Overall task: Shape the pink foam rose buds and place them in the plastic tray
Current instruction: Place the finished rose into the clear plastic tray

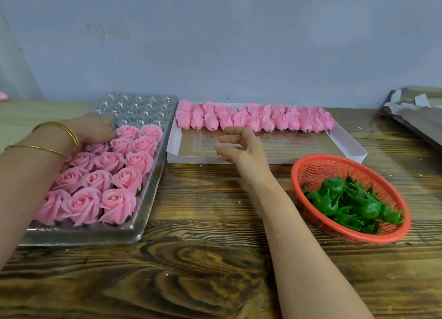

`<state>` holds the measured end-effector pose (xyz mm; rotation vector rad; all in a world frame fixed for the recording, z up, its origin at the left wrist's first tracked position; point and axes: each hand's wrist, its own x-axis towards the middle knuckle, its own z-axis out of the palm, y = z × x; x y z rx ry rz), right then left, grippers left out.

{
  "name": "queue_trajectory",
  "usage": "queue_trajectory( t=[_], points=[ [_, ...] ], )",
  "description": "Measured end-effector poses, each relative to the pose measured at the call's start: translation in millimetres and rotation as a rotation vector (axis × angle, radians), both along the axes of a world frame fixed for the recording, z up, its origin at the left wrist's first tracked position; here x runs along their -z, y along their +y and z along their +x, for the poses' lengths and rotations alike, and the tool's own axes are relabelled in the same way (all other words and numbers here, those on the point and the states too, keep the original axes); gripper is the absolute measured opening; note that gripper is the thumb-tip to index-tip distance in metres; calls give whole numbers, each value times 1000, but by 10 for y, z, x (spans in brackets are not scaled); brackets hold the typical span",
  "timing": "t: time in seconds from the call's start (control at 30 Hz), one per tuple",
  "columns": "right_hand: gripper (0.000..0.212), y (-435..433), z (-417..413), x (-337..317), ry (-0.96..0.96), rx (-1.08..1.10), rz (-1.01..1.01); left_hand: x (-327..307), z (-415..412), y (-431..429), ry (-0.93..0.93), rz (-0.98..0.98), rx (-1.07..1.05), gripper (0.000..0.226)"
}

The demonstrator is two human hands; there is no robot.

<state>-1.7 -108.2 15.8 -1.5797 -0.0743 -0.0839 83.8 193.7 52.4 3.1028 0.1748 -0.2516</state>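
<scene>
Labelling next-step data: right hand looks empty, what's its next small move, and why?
Probably the right hand reaches forward and pinches one unshaped bud from the white box: it hovers open short of that row, and the plastic tray has empty cells.

A flat, blue-grey painted wall (pixel 239 43) fills the upper half, evenly and softly lit, with faint scuffs. Below it runs a dark-stained wooden tabletop (pixel 203 271) with bold swirling grain. A paler light-wood surface (pixel 35 110) adjoins it at far left. Torn grey cardboard sheets (pixel 416 113) lie stacked at the right edge.
</scene>
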Motion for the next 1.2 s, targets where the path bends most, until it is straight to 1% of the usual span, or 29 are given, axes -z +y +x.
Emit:
queue_trajectory(
  t=[0.07, 0.13, 0.2, 0.4, 0.57, 0.77, 1.0, 1.1, 1.2],
  points=[
    [37, -2, 2, 1, 1, -1, -4, 4, -11, -18, 11, 30, 25, 24],
    [37, -7, 2, 3, 2, -7, -7, 12, -3, -28, 20, 35, 33, 26],
    [38, -10, 1, 3, -1, -9, -9, 35, 30, -17, 18, 30, 17, 22],
    [38, -10, 16, 15, -3, -4, -22, 77, 115, 18, 47, 7, 23, 27],
    [37, -8, 35, 36, -6, -2, -45, 59, 117, -7, 69, -33, -20, 33],
    [38, -8, 38, 47, -3, -2, -72, 109, 215, 161, 175, -32, -57, 36],
    [37, -5, 32, 43, 11, -3, -68, 123, 256, 155, 218, -92, -77, 37],
    [37, -4, 36, 45, 19, -1, -66, 98, 241, 127, 201, -105, -63, 36],
    [36, -1, 48, 50, 22, 13, -55, 43, 201, 66, 179, -111, -36, 41]
  ],
)
